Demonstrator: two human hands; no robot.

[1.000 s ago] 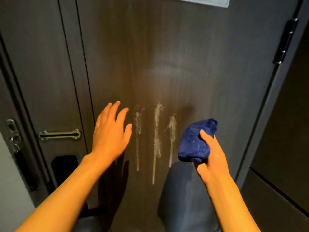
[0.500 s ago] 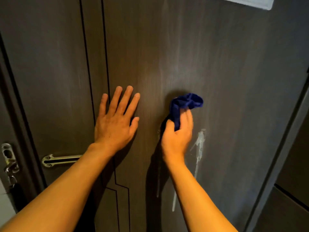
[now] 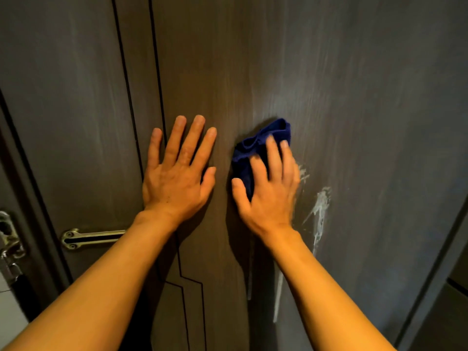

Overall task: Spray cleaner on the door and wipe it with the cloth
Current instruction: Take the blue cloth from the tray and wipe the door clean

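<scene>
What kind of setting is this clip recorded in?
Likely indoors at a home or apartment doorway: a dark wood-grain door, a metal door guard bar and latch hardware by the frame, plus pale tile at lower left.

Dark grey wood-grain door [image 3: 354, 84], navy blue cloth [image 3: 247, 158], white foam streaks [image 3: 320, 211]

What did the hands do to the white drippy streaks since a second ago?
The right hand moved in and pressed the blue cloth flat against the door, wiping away two of the three foam streaks; one streak remains. The left hand, hovering before, now rests flat on the door. The cloth stayed in the right hand throughout.
</scene>
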